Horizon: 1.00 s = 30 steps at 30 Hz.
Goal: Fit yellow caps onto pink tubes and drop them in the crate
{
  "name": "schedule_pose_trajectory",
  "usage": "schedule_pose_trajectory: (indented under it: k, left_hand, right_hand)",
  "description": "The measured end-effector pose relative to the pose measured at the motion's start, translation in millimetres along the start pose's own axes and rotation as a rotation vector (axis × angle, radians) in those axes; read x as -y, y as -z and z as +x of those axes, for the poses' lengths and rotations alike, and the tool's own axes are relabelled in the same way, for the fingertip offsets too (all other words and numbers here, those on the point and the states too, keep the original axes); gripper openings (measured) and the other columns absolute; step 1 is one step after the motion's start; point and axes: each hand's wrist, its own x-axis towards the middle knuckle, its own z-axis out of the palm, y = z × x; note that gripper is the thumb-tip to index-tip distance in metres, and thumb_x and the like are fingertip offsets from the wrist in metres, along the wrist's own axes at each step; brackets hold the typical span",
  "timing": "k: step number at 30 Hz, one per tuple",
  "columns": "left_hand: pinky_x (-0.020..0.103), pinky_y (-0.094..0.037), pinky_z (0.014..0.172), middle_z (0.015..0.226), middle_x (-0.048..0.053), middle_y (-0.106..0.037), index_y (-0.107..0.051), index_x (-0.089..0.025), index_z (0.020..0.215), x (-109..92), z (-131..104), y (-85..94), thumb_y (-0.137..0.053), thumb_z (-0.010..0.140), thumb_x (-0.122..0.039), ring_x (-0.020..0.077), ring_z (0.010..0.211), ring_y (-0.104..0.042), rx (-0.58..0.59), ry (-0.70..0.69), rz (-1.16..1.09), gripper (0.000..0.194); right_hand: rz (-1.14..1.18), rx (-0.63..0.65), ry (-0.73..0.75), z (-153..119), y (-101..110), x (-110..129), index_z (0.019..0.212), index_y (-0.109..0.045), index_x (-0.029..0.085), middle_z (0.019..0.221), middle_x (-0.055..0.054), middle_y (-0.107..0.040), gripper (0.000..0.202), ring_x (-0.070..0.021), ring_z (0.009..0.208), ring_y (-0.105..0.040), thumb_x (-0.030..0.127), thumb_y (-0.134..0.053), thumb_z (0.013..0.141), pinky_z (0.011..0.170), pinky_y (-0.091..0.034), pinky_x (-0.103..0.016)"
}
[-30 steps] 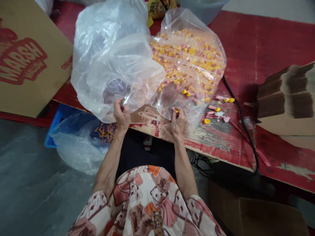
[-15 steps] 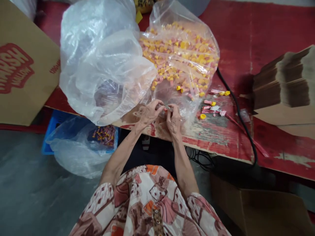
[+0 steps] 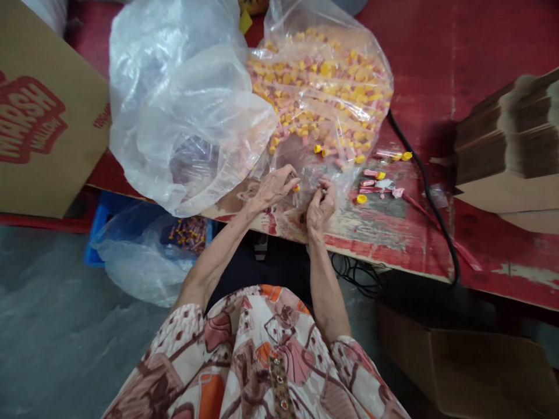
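ok, left hand (image 3: 274,190): pinching yellow-capped tube (image 3: 296,188); i'd press lightly
right hand (image 3: 320,209): curled, whether gripping i can't tell

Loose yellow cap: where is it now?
In the head view, right of centre, the loose yellow cap lies between the right hand and the black cable.

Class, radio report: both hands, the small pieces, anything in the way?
Left hand: one yellow-tipped piece pinched. Right hand: fingers curled, grip unclear. More pieces in clear bag; its loose film near both hands.
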Motion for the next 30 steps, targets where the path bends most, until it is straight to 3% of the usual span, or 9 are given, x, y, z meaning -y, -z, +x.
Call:
schedule_pose_trajectory:
  k: [7, 10, 14, 18, 21, 23, 26, 28, 30]
  left_hand:
    - [0.042, -0.058, 0.101, 0.129, 0.016, -0.083, -0.073, -0.021, 0.121, -18, 5, -5.7, -0.071, 0.119, -0.02, 0.0337, 0.126, -0.077, 0.024, -0.144, 0.162, 0.003]
    - [0.043, -0.06, 0.105, 0.129, 0.014, -0.083, -0.073, -0.023, 0.119, -13, 14, -5.3, -0.069, 0.12, -0.022, 0.0319, 0.126, -0.078, -0.143, -0.126, 0.058, 0.005]
    - [0.042, -0.064, 0.106, 0.12, 0.008, -0.084, -0.074, -0.026, 0.12, -2, 17, -17.3, -0.072, 0.116, -0.015, 0.0271, 0.115, -0.078, -0.194, 0.006, -0.124, 0.012]
    - [0.049, -0.054, 0.137, 0.159, 0.014, -0.075, -0.077, -0.024, 0.143, -4, 17, -15.4, -0.072, 0.117, -0.016, 0.0305, 0.153, -0.068, -0.38, 0.02, -0.031, 0.027]
    - [0.053, -0.048, 0.144, 0.166, 0.014, -0.071, -0.073, -0.025, 0.155, 1, 9, -4.5, -0.059, 0.124, -0.021, 0.0294, 0.162, -0.064, -0.49, -0.034, 0.033, 0.035]
    - [0.056, -0.049, 0.143, 0.159, 0.013, -0.075, -0.074, -0.025, 0.154, 16, -3, 3.6, -0.047, 0.128, -0.024, 0.0278, 0.157, -0.065, -0.551, -0.027, 0.026, 0.037]
    - [0.061, -0.047, 0.142, 0.156, 0.016, -0.075, -0.073, -0.019, 0.147, 63, -26, 19.3, -0.041, 0.129, -0.026, 0.0292, 0.158, -0.06, -0.729, 0.172, 0.007, 0.038]
    - [0.066, -0.046, 0.141, 0.155, 0.019, -0.072, -0.072, -0.02, 0.145, 101, -41, 32.6, -0.05, 0.126, -0.031, 0.0349, 0.16, -0.058, -0.823, 0.355, 0.009, 0.031]
    - [0.071, -0.046, 0.138, 0.151, 0.022, -0.071, -0.074, -0.021, 0.134, 134, -52, 44.7, -0.065, 0.119, -0.034, 0.0434, 0.16, -0.058, -0.803, 0.457, 0.022, 0.021]
  right_hand:
    - [-0.084, -0.028, 0.077, -1, 0, -2, 0.133, -0.075, 0.023, 0.133, -0.016, -0.079, 0.042, -0.0299, 0.12, -0.077, 0.037, -0.04, 0.114, 0.116, -0.065, -0.051]
    - [-0.07, -0.05, 0.096, 6, -1, -3, 0.135, -0.075, 0.022, 0.129, -0.015, -0.079, 0.043, -0.0295, 0.113, -0.077, 0.035, -0.041, 0.111, 0.113, -0.065, -0.051]
    - [-0.105, -0.01, 0.171, 39, -4, -2, 0.135, -0.073, 0.023, 0.131, -0.016, -0.077, 0.039, -0.0316, 0.122, -0.075, 0.029, -0.044, 0.11, 0.115, -0.062, -0.053]
    - [-0.139, 0.111, 0.249, 89, -15, 6, 0.13, -0.075, 0.022, 0.136, -0.019, -0.078, 0.039, -0.0312, 0.128, -0.07, 0.021, -0.04, 0.113, 0.12, -0.056, -0.051]
    - [-0.204, 0.155, 0.291, 115, -27, 10, 0.131, -0.077, 0.021, 0.138, -0.021, -0.077, 0.035, -0.033, 0.132, -0.065, 0.018, -0.047, 0.113, 0.124, -0.049, -0.054]
    - [-0.276, 0.178, 0.286, 123, -34, 9, 0.13, -0.078, 0.022, 0.141, -0.02, -0.076, 0.032, -0.0353, 0.136, -0.063, 0.017, -0.053, 0.111, 0.123, -0.047, -0.056]
    - [-0.358, 0.241, 0.238, 128, -38, 5, 0.124, -0.078, 0.022, 0.143, -0.019, -0.075, 0.025, -0.0349, 0.128, -0.062, 0.02, -0.057, 0.111, 0.118, -0.045, -0.055]
    - [-0.38, 0.26, 0.226, 130, -37, 1, 0.124, -0.078, 0.022, 0.143, -0.018, -0.074, 0.025, -0.0326, 0.121, -0.06, 0.023, -0.056, 0.113, 0.115, -0.042, -0.052]
    - [-0.327, 0.285, 0.255, 131, -33, -3, 0.123, -0.078, 0.023, 0.139, -0.017, -0.075, 0.026, -0.0321, 0.12, -0.058, 0.025, -0.053, 0.116, 0.114, -0.041, -0.05]
